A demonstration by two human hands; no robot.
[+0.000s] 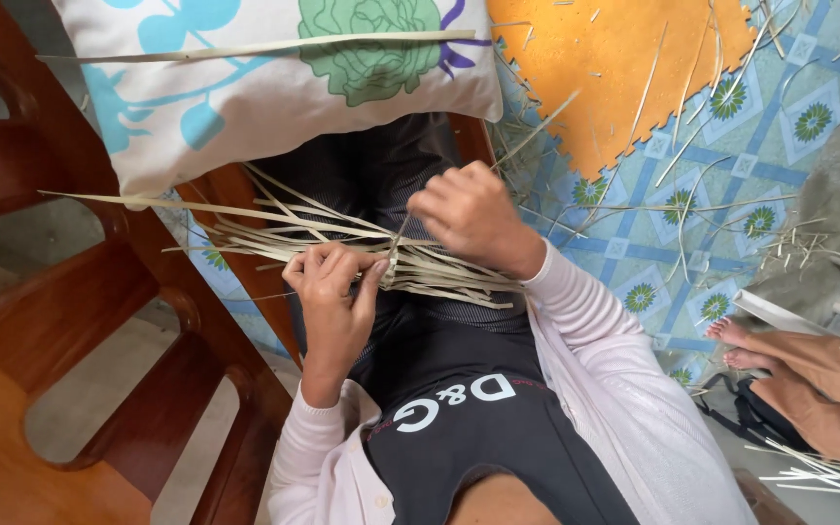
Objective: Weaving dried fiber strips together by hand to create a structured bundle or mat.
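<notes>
A loose bundle of pale, flat straw strips (274, 233) lies across my lap, fanning out to the left and right. My left hand (332, 292) has its fingers curled down onto the strips near the middle of the bundle. My right hand (469, 214) is closed just beyond it, pinching a thin upright strip (396, 248) between fingers and thumb. Both wrists wear pale pink sleeves. My dark skirt shows under the strips.
A white pillow with blue and green flower prints (274, 78) rests on a wooden chair (60, 321) at the left. An orange foam mat (614, 68) and a patterned blue floor mat (712, 224) lie ahead, scattered with strips. Another person's bare feet (741, 345) are at the right.
</notes>
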